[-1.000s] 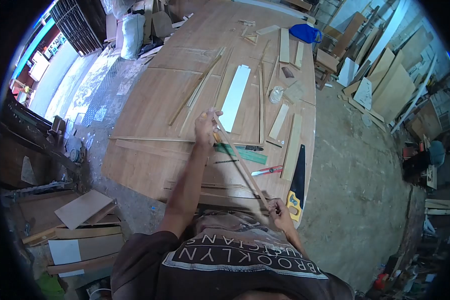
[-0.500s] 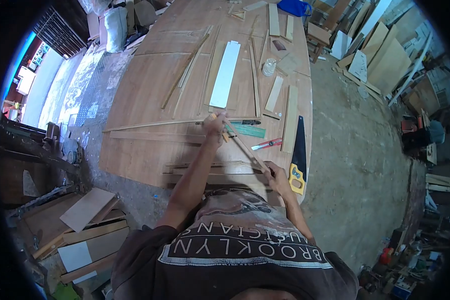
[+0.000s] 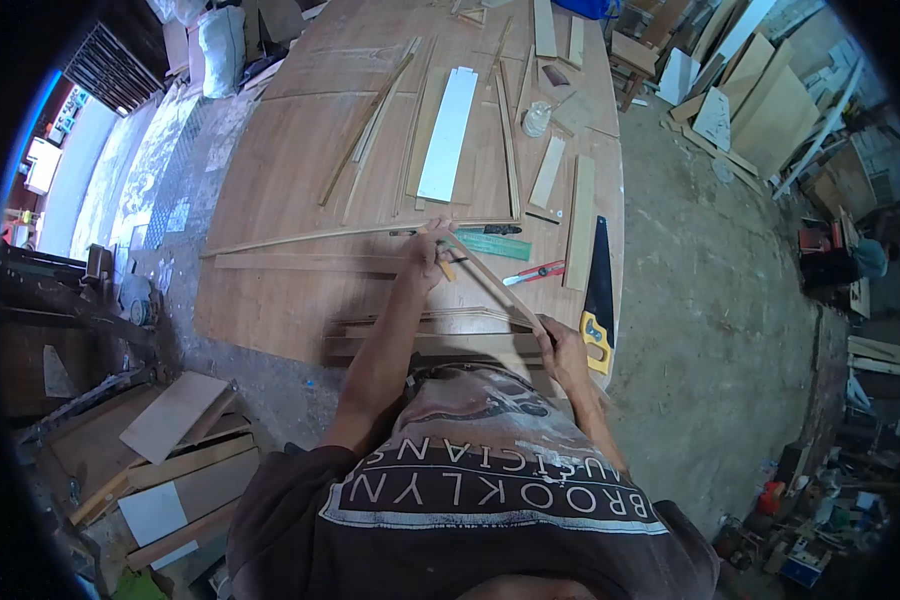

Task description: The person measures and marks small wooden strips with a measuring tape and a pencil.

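Pinching slanted wooden strip [image 3: 494,279] with left hand [image 3: 431,249] and right hand [image 3: 566,350], above worktop [image 3: 270,190], near red cutter [image 3: 542,271], yellow-handled handsaw [image 3: 597,300]

Glare whitens the floor [image 3: 120,190] leftward; table [image 3: 270,200] near edge shadowed; corners black; edges bowed.

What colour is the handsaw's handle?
Yellow; the handsaw's handle shows best in the head view.

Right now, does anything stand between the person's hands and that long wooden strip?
Nothing visible does: the left hand and right hand both hold the long light-brown wooden strip. The slim red utility knife lies on the brown wooden table, right of the strip, blocking neither hand.
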The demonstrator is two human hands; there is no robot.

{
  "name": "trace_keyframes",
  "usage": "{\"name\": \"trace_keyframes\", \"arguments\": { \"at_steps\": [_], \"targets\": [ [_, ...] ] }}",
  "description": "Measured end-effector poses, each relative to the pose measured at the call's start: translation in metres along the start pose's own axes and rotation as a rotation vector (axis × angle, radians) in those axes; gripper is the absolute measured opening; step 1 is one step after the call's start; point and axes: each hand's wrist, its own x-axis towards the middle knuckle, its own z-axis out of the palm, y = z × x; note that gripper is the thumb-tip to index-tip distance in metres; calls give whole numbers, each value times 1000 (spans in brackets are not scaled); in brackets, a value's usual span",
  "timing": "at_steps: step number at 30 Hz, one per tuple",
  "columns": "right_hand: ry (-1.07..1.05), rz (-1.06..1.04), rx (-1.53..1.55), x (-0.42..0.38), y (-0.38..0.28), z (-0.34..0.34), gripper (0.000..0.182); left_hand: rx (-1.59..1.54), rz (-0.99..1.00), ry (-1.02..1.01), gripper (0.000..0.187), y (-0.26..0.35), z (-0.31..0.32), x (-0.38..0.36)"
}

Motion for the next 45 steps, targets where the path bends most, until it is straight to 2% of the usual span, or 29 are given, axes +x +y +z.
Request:
{"name": "trace_keyframes", "arguments": {
  "at_steps": [1, 3, 6, 10, 12, 13, 15, 19, 21, 22, 24, 25, 27, 28, 30, 35, 40, 42, 45],
  "targets": [
    [9, 0, 2, 1, 3, -1, 29, 6, 2, -7, 23, 5, 1, 3],
    [-118, 119, 230, 4, 9, -4, 29, 77, -105, -140, 17, 14, 4, 5],
    [-175, 118, 326, 12, 10, -9, 28, 112, -52, -207, 14, 20, 12, -2],
    [-250, 175, 372, 20, 9, -9, 26, 195, 7, -131, 11, 25, 19, -5],
    [-161, 122, 323, 22, 15, 0, 21, 415, 116, -2, 9, 27, 21, -5],
    [-164, 121, 324, 21, 15, 0, 21, 414, 117, 1, 9, 26, 20, -5],
    [-72, 22, -65, 20, 7, -2, 16, 589, 323, 111, 12, 21, 20, -7],
    [-108, 102, -125, 14, -36, -13, 13, 461, 302, 168, 14, 7, 7, 7],
    [-79, 117, -211, 6, -52, -12, 12, 737, 451, 316, 12, -4, -1, 19],
    [-58, 95, -204, 2, -55, -10, 13, 740, 448, 314, 12, -9, -5, 23],
    [-84, 140, -163, -2, -58, -5, 12, 834, 842, 240, 16, -19, -10, 28],
    [-111, 180, -122, -5, -59, -3, 12, 840, 838, 237, 16, -16, -1, 15],
    [-100, 197, -46, -8, -49, 5, 13, 1197, 1071, 257, 20, -7, 20, -12],
    [-92, 208, 25, -10, -47, 6, 14, 1201, 1067, 253, 20, -6, 26, -19],
    [-89, 223, 93, -8, -49, 2, 16, 1254, 1203, 255, 20, -5, 35, -28],
    [-71, 233, 266, 16, -41, 0, 21, 1164, 1172, 83, 19, -29, 50, -34],
    [66, 111, 306, 41, -37, 4, 31, 1120, 1141, -7, 19, -36, 69, -55],
    [106, 129, 305, 43, -46, 3, 24, 1139, 1205, -7, 18, -35, 72, -59],
    [190, 119, 237, 43, -57, 6, 20, 1148, 1165, -25, 18, -33, 73, -61]
  ]
}}
